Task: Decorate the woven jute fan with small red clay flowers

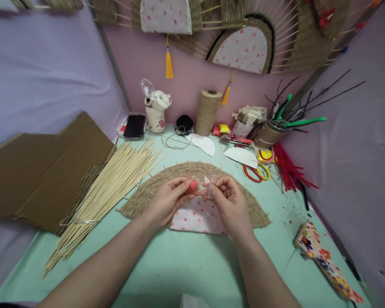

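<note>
A small clear zip bag [200, 186] is stretched between both hands, with a round pink-red piece [193, 185] at its left end; I cannot tell what that piece is. My left hand [171, 199] pinches the bag beside the pink-red piece. On the other side, my right hand [229, 201] is closed on the bag's zip edge. Beneath the hands lies a woven twine fan shape [137, 201] with thin sticks poking from its rim. White fabric with red dots [197, 220] covers its inner half-round, partly hidden by my hands.
A bundle of thin wooden sticks [115, 179] and folded cardboard [51, 171] lie left. Along the back stand a twine cone [208, 113], a white nebulizer-like device [157, 111] and a tool pot [271, 134]. Scissors [256, 172] and a flower-patterned glue gun [324, 261] lie right.
</note>
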`<state>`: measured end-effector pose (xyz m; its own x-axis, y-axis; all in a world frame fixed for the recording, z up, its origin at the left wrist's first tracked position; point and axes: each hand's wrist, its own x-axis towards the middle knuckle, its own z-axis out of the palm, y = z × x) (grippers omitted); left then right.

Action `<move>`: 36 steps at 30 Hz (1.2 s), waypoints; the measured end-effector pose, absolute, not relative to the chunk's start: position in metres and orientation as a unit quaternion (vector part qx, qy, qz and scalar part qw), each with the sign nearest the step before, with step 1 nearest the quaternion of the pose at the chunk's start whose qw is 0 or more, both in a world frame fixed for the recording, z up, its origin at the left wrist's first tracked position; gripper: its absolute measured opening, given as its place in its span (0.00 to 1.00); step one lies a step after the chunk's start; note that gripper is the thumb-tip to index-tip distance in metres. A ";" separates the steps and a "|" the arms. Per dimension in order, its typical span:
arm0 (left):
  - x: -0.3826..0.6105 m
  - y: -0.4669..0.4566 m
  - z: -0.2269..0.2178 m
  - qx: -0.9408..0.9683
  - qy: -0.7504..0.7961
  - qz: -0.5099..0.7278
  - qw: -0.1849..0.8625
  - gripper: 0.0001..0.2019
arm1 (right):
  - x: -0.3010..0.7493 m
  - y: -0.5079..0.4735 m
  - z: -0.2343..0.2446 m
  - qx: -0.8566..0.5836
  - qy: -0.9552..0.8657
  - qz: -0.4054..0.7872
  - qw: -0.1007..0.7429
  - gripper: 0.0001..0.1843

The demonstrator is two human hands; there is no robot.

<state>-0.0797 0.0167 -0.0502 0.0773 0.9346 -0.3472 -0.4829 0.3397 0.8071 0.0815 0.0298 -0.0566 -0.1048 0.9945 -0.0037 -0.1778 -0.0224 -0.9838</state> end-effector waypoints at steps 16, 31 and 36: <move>-0.080 0.021 -0.060 0.257 0.454 0.569 0.636 0.07 | 0.086 0.031 -0.062 -0.444 -0.616 0.452 0.468 0.15; -0.080 0.019 -0.062 0.334 0.489 0.546 0.592 0.10 | 0.079 0.030 -0.063 -0.447 -0.636 0.400 0.486 0.12; -0.079 0.019 -0.062 0.336 0.488 0.544 0.594 0.11 | 0.078 0.031 -0.064 -0.432 -0.668 0.372 0.478 0.10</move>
